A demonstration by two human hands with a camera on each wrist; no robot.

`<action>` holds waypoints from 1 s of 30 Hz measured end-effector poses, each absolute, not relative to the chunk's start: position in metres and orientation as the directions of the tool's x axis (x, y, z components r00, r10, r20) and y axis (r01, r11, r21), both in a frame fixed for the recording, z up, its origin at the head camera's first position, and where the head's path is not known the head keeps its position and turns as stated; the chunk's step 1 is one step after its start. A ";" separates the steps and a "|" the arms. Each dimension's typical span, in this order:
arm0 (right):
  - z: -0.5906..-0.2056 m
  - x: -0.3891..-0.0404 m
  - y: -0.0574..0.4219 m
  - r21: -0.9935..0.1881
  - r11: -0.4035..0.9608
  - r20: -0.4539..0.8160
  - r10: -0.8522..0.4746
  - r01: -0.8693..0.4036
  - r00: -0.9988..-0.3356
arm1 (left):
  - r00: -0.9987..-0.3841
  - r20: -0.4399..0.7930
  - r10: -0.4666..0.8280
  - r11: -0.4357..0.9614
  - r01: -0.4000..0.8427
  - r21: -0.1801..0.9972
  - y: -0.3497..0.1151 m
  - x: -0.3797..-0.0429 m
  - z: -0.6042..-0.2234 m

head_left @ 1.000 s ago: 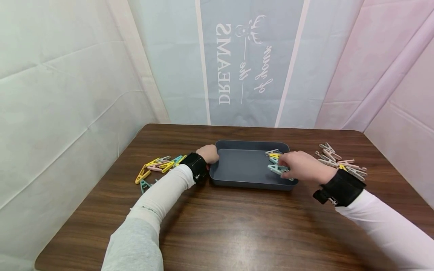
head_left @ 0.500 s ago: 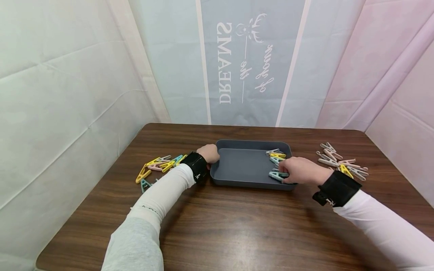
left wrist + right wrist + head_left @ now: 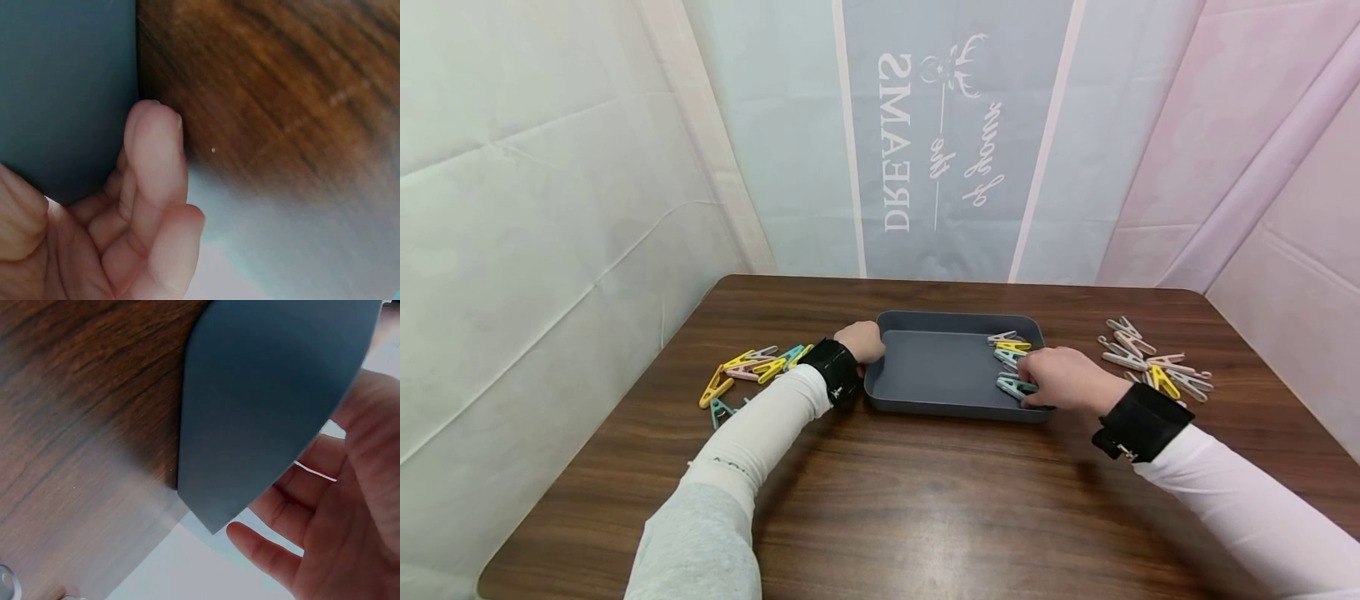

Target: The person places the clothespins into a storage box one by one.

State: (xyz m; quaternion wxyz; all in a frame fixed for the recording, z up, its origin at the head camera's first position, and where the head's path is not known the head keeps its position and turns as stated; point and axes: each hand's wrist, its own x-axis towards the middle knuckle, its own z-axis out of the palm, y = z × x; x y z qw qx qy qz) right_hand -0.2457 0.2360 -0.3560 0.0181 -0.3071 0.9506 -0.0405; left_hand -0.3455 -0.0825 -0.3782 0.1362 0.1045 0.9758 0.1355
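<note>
My left hand [image 3: 861, 342] grips the left end of a dark grey tray [image 3: 925, 367]. In the left wrist view its fingers [image 3: 156, 150] curl against the tray's outer wall. My right hand [image 3: 1063, 379] reaches over the tray's right rim and pinches a teal clothespin [image 3: 1013, 386], which lies low at the front right inside. Behind that clothespin, a white one [image 3: 1002, 337], a yellow one [image 3: 1015, 345] and a light blue one [image 3: 1009, 358] form a column along the right side. The right wrist view shows the tray's outside wall [image 3: 262, 412], which hides the clothespin.
A pile of yellow, pink, teal and grey clothespins [image 3: 767, 367] lies left of the tray, partly behind the left forearm. Right of the tray is another pile, mostly pale pink and grey clothespins [image 3: 1127, 354] with a yellow one [image 3: 1165, 382]. Fabric hangs behind the wooden table [image 3: 925, 500].
My right hand has lowered the teal clothespin into the tray's front right, turning it slightly in line with the others. My left hand stays on the tray's left end.
</note>
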 end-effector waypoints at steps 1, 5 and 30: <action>-0.356 -0.246 0.236 -0.084 0.809 -0.003 -0.584 -0.581 -0.812 | -0.941 -0.237 0.241 0.941 0.167 0.294 -0.083 -0.345 -0.378; -0.357 -0.245 0.236 -0.064 0.810 0.023 -0.583 -0.583 -0.812 | -0.941 -0.236 0.242 0.941 0.168 0.294 -0.083 -0.346 -0.380; -0.305 -0.237 0.300 -0.125 0.903 0.017 -0.412 -0.410 -0.911 | -0.938 -0.242 0.249 0.936 0.169 0.309 -0.083 -0.347 -0.379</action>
